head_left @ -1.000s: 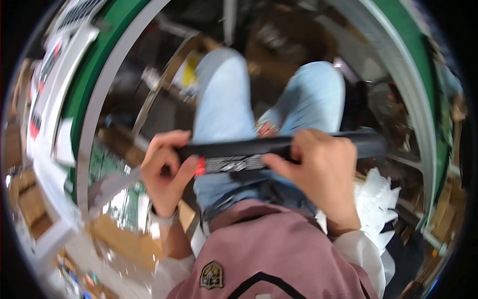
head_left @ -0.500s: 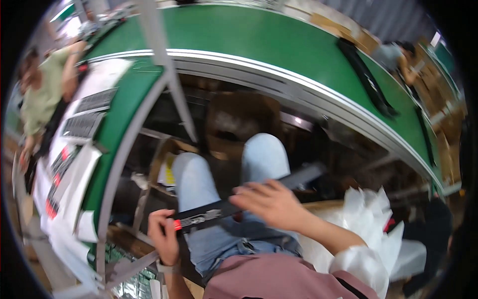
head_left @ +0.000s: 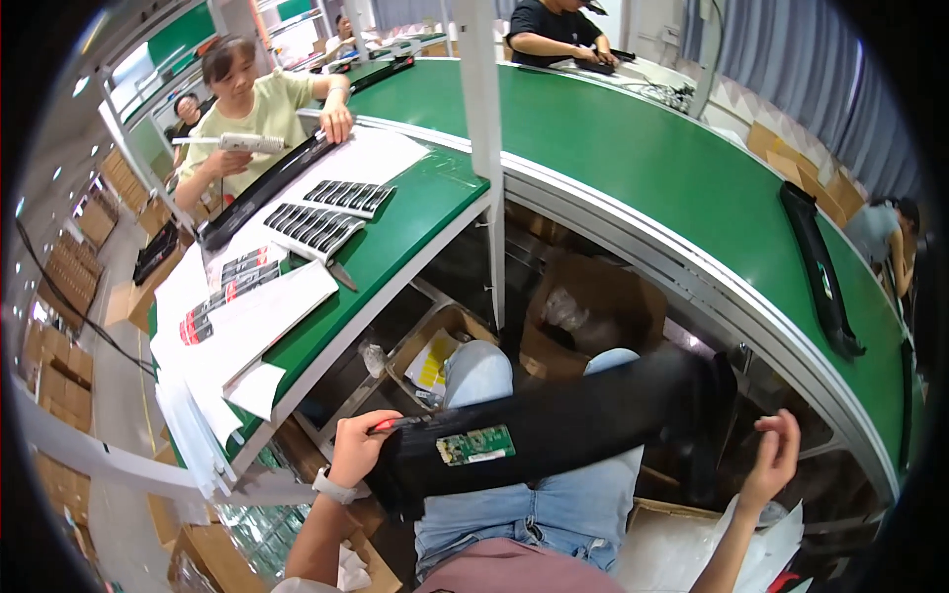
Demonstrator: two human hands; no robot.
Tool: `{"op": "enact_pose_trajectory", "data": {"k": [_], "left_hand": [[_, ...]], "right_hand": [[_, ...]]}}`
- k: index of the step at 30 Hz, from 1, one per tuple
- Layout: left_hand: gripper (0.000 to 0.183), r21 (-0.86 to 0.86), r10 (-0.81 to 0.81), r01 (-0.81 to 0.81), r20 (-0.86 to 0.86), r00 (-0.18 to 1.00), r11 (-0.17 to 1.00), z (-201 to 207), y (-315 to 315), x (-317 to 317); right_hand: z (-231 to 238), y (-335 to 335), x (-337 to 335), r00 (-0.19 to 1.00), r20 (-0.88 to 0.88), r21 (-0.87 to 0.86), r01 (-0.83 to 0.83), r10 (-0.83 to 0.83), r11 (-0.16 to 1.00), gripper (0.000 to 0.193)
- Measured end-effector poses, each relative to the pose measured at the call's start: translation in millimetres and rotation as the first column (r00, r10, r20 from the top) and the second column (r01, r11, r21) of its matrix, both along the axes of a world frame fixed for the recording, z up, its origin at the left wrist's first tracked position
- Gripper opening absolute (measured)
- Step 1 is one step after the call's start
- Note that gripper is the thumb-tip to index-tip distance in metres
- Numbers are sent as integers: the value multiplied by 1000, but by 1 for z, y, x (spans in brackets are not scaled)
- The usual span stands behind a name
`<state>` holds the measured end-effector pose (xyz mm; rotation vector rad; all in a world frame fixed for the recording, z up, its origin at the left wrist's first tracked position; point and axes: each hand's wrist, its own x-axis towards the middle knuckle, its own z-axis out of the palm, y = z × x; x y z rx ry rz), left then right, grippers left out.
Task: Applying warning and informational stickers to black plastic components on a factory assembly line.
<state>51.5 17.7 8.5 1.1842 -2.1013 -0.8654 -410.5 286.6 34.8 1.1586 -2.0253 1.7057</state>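
The long black bar (head_left: 573, 420) lies across the person's lap, near the bottom of the view. The left hand (head_left: 358, 447) is pinching the left end of it, with the fingers curled tight around that end. The right hand (head_left: 773, 457) is off the bar, just to the right of its far end, with the fingers spread open and holding nothing.

Only one hand holds the bar, and it holds it right at the tip. The bar is long, so I think the free end could tip down and slide off the knees. It might bump the metal frame (head_left: 633, 247) of the belt, which is close above the knees. There is a small green board (head_left: 476, 445) stuck on the bar, facing up and bare. A knock or a rough finger could hurt it. Under the knees there are open cardboard boxes (head_left: 583, 316), so a dropped bar could fall in there.

Just past the knees is the big green belt (head_left: 643, 148), curving from far left to right. Another black bar (head_left: 819, 267) lies on it on the right. On the left is a green table (head_left: 415, 212) with white sheets (head_left: 257, 316) and trays of black strips (head_left: 316, 229). A grey post (head_left: 484, 128) stands up between the table and the belt. At the far left a co-worker (head_left: 252, 109) holds a white tool over another black bar. More people work far away.
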Motion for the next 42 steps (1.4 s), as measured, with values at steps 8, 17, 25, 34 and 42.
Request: {"op": "enact_pose_trajectory", "data": {"k": [8, 17, 25, 34, 42], "left_hand": [[17, 664, 176, 317, -565, 806, 677, 75, -79, -129], [46, 520, 57, 360, -624, 779, 774, 74, -263, -429], [33, -496, -266, -15, -491, 829, 868, 68, -216, -410], [17, 345, -393, 762, -698, 599, 548, 69, -64, -367], [48, 653, -9, 709, -734, 679, 266, 70, 36, -388]], "right_hand": [[5, -13, -10, 966, 229, -106, -97, 119, 990, 22], [11, -38, -32, 1000, 2, 34, 17, -18, 999, 15], [21, -23, -211, 620, -677, 261, 706, -396, 658, 67], [79, -39, -219, 753, -658, 503, 442, -2, 743, 25], [77, -99, 19, 723, -657, 531, 243, 214, 812, 28]]}}
